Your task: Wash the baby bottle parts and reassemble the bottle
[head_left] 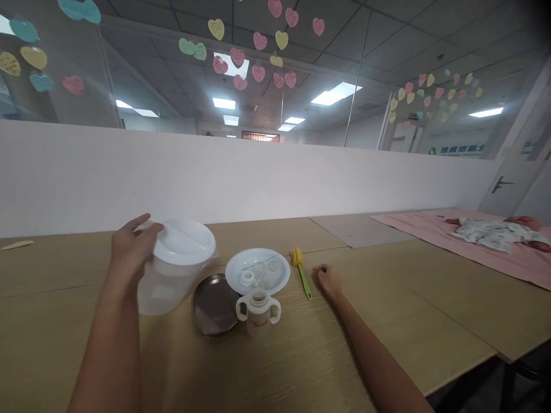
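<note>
My left hand (131,249) grips the handle side of a translucent white plastic jug (172,278) with a white lid; the jug leans slightly toward the right over the wooden table (301,355). A small two-handled baby bottle (258,310) stands uncapped in front of a white plate (258,269) that holds small bottle parts. A round metal dish (213,307) lies between jug and bottle. My right hand (328,281) rests on the table with its fingers curled, holding nothing, just right of a yellow-headed green bottle brush (302,272).
A white partition wall (258,178) runs along the table's far edge. At the right, a baby doll (495,232) lies on a pink mat (430,229). The table's front right edge drops off near a dark gap. A yellow paper slip (17,245) lies far left.
</note>
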Demonstrator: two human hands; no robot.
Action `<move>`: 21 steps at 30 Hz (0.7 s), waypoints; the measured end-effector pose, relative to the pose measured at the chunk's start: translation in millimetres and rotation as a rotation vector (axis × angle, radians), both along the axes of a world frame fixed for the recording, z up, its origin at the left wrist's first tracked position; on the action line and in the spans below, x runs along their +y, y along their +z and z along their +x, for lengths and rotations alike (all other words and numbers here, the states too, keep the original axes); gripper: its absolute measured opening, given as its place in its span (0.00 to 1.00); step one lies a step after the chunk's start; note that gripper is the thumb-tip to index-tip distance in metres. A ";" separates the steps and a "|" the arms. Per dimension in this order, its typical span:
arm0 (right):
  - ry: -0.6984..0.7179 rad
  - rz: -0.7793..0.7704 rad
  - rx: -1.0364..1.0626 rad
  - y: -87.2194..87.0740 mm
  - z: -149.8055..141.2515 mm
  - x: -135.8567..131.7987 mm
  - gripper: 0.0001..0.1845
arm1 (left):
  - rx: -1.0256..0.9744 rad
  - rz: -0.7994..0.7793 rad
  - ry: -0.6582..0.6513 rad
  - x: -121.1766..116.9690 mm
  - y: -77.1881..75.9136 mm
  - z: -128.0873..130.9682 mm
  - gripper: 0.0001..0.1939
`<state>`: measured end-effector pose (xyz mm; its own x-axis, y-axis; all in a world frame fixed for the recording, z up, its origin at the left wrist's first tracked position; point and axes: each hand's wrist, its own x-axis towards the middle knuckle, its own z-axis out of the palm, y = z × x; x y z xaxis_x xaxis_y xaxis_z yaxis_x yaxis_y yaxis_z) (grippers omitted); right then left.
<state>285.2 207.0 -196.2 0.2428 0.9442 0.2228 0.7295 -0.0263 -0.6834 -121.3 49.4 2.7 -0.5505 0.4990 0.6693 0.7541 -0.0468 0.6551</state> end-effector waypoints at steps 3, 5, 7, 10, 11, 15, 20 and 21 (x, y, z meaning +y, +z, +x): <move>0.025 -0.007 -0.018 0.8 0.0 0.7 0.17 | -0.054 -0.036 0.033 0.3 9.8 42.4 0.30; 0.030 -0.011 -0.027 0.9 -0.1 1.2 0.16 | 0.033 -0.032 0.013 -0.2 12.9 63.1 0.30; 0.032 -0.013 -0.032 0.7 -0.3 1.5 0.17 | 0.089 -0.021 -0.033 0.3 12.8 76.4 0.30; 0.039 -0.009 -0.041 0.8 -0.8 1.3 0.17 | 0.131 0.008 -0.101 2.7 9.6 86.7 0.30; 0.042 -0.008 -0.045 1.0 -1.0 1.1 0.17 | 0.143 0.016 -0.117 3.3 8.7 88.9 0.30; 0.058 -0.006 -0.061 2.2 -1.4 0.1 0.17 | 0.181 0.033 -0.159 3.2 7.4 96.3 0.30; 0.076 0.001 -0.073 2.7 -1.2 -1.2 0.17 | 0.237 0.022 -0.115 1.9 7.8 100.6 0.30; 0.080 0.002 -0.074 2.7 -1.1 -1.5 0.17 | 0.244 0.016 -0.124 1.8 7.7 100.7 0.30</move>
